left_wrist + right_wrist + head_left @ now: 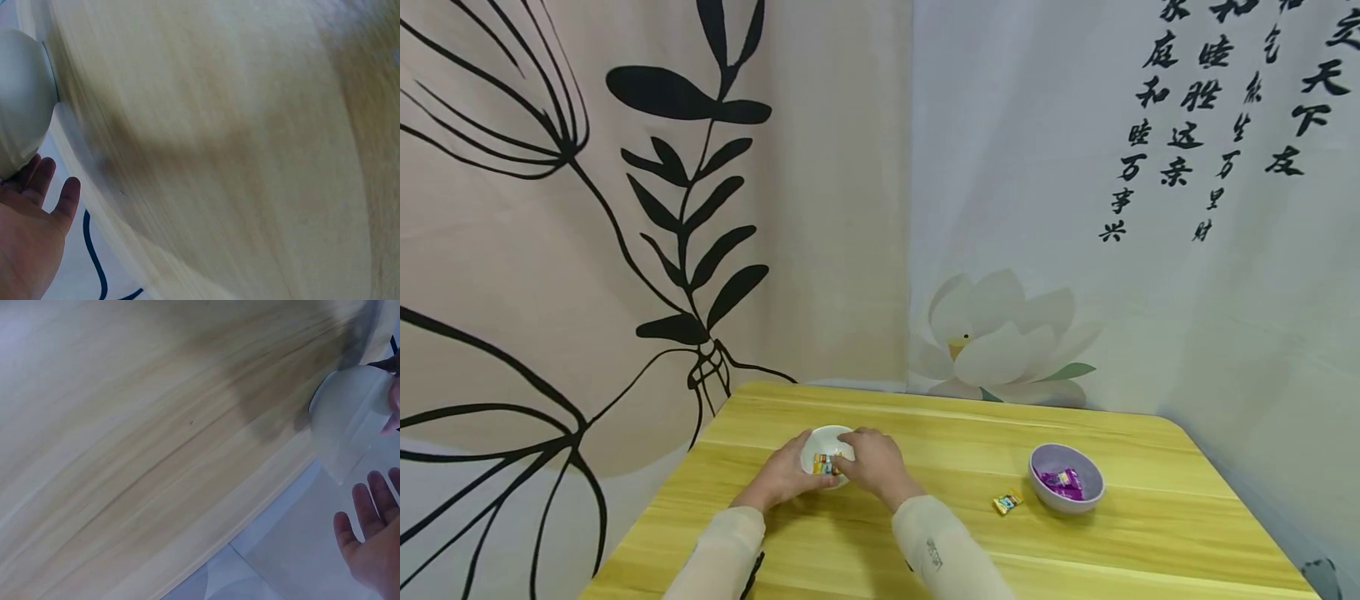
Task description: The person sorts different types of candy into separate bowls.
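A small white bowl [828, 434] stands on the left part of the wooden table, with yellow-wrapped candies [824, 463] inside. My left hand [789, 475] holds the bowl from the left, thumb along the near side; in the left wrist view that hand [31, 234] has its fingertips at the pale bowl wall [24, 94]. Over the right rim reaches my right hand [878, 465], its thumb and forefinger inside by the candies; I cannot tell whether they pinch one. The right wrist view shows several straight, spread fingers of this hand [375, 537] beside the bowl [350, 419].
Right of the hands, a lilac bowl [1045, 457] holds purple-wrapped candies [1063, 483]. One yellow-wrapped candy [1007, 502] lies on the wooden table [955, 542], just left of that bowl. Printed curtains [842, 208] hang behind the table's far edge.
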The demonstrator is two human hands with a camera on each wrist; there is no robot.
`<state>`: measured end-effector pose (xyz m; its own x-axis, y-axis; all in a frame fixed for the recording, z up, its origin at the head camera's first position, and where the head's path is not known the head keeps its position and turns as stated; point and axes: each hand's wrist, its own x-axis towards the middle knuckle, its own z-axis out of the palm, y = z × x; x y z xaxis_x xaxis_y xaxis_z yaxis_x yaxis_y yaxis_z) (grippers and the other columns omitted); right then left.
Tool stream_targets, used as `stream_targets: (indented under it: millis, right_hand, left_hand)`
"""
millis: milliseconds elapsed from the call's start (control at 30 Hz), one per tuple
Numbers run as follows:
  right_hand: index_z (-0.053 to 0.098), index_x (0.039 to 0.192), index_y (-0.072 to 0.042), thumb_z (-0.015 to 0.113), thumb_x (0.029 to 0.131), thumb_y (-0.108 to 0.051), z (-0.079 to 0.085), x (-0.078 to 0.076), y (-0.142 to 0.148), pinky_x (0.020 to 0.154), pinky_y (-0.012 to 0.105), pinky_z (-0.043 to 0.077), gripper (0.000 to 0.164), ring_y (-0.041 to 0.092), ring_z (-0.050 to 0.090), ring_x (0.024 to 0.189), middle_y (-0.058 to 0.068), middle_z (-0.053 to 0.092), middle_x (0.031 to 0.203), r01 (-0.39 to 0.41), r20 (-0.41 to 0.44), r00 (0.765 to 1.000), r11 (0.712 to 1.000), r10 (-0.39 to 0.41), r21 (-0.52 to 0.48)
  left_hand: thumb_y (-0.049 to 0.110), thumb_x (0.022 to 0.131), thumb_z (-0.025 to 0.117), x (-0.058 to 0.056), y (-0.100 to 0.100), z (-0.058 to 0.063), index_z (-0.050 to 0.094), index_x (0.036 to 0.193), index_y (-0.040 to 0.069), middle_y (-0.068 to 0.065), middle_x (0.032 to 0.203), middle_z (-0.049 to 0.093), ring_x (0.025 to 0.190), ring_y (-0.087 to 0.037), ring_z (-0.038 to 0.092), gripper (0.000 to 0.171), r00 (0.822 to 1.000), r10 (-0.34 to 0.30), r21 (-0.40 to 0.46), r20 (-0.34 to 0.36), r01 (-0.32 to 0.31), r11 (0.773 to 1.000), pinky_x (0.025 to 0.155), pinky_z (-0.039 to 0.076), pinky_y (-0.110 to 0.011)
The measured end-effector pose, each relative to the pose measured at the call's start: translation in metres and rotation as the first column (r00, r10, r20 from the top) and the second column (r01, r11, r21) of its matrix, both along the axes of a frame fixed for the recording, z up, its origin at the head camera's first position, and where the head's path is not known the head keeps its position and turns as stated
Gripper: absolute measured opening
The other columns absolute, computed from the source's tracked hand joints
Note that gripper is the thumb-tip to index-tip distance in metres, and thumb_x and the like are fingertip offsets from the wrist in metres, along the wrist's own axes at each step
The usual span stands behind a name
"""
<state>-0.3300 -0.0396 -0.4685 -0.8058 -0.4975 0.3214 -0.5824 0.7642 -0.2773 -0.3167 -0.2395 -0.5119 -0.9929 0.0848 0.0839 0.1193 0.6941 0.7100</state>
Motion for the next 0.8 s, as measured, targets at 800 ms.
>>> stream_targets:
  millis: [800]
  right_hand:
    - [0.071,0.118,-0.004,0.071,0.092,-0.031,-0.014,0.005,0.084,0.079,0.048,0.054,0.037,0.032,0.065,0.1,0.013,0.068,0.112,0.404,0.176,0.914,0.861,-0.366,-0.309]
  left_hand:
    - [0.051,0.066,0.09,-0.001,0.002,0.0,0.035,0.152,0.003,-0.013,0.134,0.056,0.112,-0.028,0.056,0.112,1.0,0.011,-0.003,-0.016,-0.011,1.0,0.097,0.044,-0.053]
